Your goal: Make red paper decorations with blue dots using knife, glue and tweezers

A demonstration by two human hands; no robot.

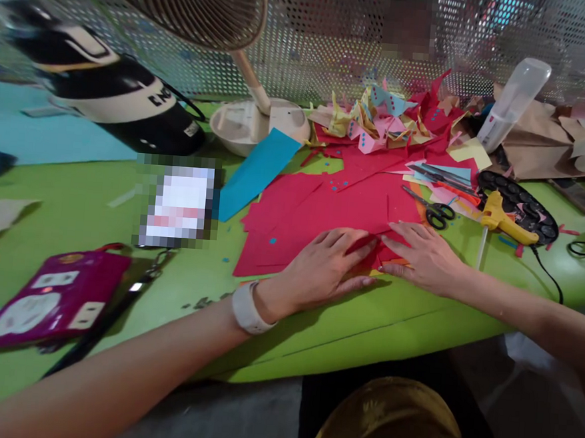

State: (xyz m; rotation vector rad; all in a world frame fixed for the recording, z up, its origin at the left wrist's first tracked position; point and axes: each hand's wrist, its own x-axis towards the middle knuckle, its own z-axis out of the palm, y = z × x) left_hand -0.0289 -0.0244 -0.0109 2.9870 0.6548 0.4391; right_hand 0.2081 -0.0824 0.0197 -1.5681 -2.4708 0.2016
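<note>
Both my hands lie on red paper sheets (318,207) spread over the green table (98,205). My left hand (326,268), with a white wristband, rests flat with fingers stretched, pressing the near edge of the red paper. My right hand (423,251) lies flat beside it, fingers spread on a small folded red piece with a yellow-orange edge under it. The fingertips of the two hands nearly meet.
Black scissors (431,210) and a yellow glue gun (500,220) lie right of the paper. A pile of folded coloured paper pieces (384,119), a blue sheet (258,173), a fan base (251,126), a black bottle (111,93), a clear bottle (511,101) and a magenta pouch (51,299) surround them.
</note>
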